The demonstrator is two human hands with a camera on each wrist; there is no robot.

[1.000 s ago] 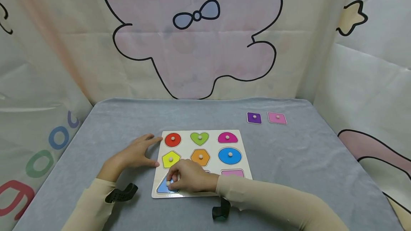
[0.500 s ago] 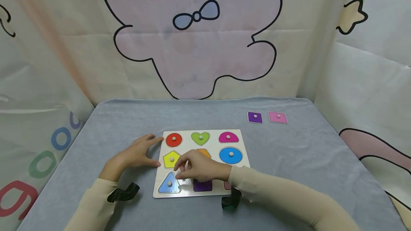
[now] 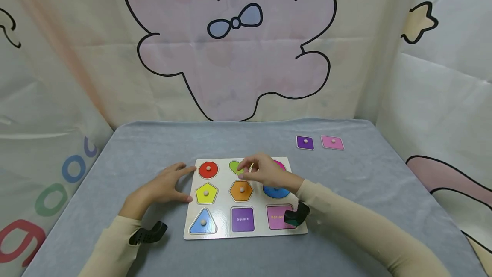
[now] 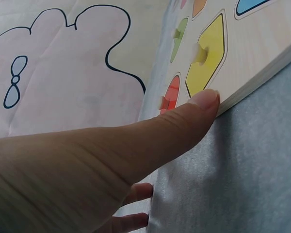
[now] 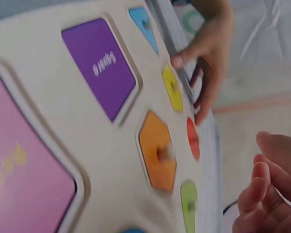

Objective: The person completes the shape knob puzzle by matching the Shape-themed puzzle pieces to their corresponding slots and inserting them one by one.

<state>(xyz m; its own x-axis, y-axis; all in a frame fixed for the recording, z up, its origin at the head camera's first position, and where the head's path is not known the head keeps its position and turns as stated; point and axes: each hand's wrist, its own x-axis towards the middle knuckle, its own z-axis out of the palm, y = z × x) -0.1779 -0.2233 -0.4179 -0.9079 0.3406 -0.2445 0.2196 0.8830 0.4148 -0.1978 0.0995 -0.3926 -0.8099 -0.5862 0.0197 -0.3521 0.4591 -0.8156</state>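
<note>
A white knob puzzle board point(image 3: 224, 223) lies on the cloth-covered table. My left hand point(image 3: 157, 188) has its fingers spread, with thumb and index fingertips at the board's left edge. Over the back of the board is my right hand point(image 3: 269, 172), fingers loosely bent and holding nothing; it partly covers the green heart point(image 3: 233, 166) and the magenta half circle. The blue triangle point(image 3: 203, 227) sits in its slot at the front left. Beside it, the purple slot point(image 3: 242, 223) marked "Square" and the pink rectangle slot point(image 3: 274, 215) hold no pieces.
A purple square piece point(image 3: 301, 144) and a pink rectangle piece point(image 3: 328, 142) lie behind the board to the right. The red circle point(image 3: 203, 170), yellow pentagon point(image 3: 200, 195), orange hexagon point(image 3: 235, 193) and blue oval point(image 3: 274, 193) sit in the board. A printed curtain point(image 3: 238, 63) stands behind the table.
My right hand has let go of the blue triangle's knob and moved back and right across the board, uncovering the triangle and the purple slot. My left hand stays at the board's edge.
</note>
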